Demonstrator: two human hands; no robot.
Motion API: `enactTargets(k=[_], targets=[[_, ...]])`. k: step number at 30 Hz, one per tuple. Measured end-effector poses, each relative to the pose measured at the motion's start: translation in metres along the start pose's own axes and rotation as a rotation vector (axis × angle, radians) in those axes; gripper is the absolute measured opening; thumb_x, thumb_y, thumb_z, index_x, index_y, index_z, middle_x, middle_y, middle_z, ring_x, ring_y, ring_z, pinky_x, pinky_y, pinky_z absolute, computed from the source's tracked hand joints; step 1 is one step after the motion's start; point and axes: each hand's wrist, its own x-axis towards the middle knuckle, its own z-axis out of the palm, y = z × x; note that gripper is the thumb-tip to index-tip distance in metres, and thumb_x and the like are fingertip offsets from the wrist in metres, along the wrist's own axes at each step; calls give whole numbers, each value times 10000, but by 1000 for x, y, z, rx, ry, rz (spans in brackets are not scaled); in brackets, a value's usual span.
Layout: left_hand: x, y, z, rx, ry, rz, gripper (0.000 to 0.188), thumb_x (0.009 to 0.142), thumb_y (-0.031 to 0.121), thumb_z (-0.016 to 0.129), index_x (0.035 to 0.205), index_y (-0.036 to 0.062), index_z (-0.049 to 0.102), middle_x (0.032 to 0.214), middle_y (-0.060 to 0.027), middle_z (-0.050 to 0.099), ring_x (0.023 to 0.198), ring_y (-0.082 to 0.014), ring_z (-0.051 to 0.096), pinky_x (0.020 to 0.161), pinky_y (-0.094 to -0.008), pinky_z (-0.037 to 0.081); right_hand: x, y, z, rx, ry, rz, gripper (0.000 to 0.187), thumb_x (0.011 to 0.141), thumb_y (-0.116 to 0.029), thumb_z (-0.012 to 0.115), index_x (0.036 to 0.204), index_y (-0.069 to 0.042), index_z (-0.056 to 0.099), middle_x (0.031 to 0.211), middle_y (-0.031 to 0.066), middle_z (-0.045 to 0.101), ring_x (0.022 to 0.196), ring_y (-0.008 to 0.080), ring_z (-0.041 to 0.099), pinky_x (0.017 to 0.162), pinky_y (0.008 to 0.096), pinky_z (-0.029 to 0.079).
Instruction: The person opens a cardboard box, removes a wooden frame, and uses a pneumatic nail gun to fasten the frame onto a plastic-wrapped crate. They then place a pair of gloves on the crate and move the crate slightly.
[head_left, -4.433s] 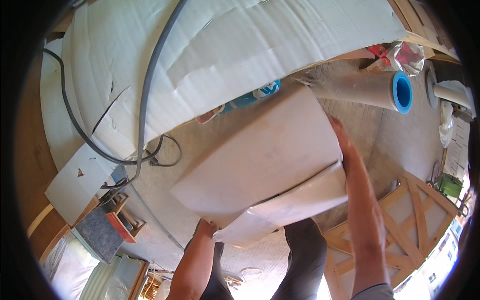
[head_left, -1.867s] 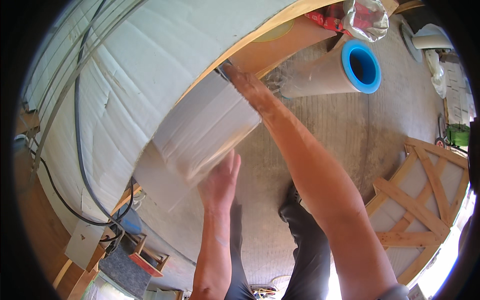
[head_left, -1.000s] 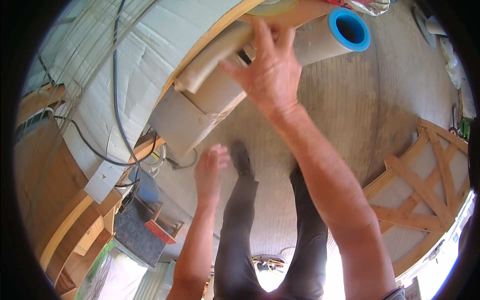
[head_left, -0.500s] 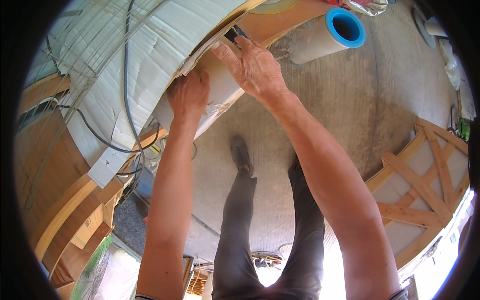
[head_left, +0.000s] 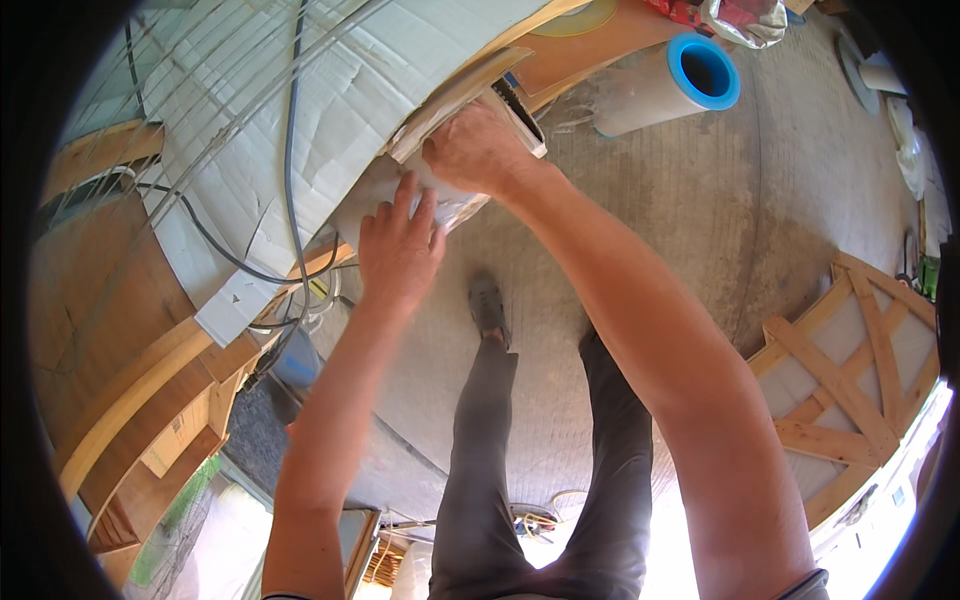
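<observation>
Box (head_left: 377, 187): apparently being handled near its open end. Left hand (head_left: 402, 245): fingers spread, gripping nothing. Right hand (head_left: 475, 150): curled, hold unclear. Next move seemingly calls for steadying.

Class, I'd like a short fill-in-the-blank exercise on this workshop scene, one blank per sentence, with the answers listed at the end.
1. While the right hand is at the cardboard box, the left hand is ____ from the hollow roll than the right hand is.
2. The ring around the roll's open end is ____ in colour.
3. The cross-slatted wooden frame is toward the ____ edge of the picture.

Missing words: farther; blue; right.
</observation>
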Motion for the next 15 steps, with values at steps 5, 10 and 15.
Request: enactTargets(k=[5,10,15], targets=[[8,-20,-6,2,-107,122,375,794,156,687,1152,113,583,1294,-56,541,826,-246,621,709,-415,471,16,2,24,16,318,3,424,926,-370,507,1299,-202,616,1345,73,599,1286,243,515,1078,426,374],[29,-23,-9,-13,-295,135,358,814,57,608,1171,87,602,1122,-90,624,851,-276,647,719,-427,512,-4,-3,24,145,191,87,387,899,-302,555,1267,-209,630,1319,47,609,1280,250,509,1067,399,379],[46,-16,-14,15,-331,150,192,822,60,535,905,82,707,921,-139,702,813,-297,685,699,-433,534,-51,-8,40,-50,251,42,179,775,-122,588,885,-51,710,929,158,696,930,336,642,867,421,492]])
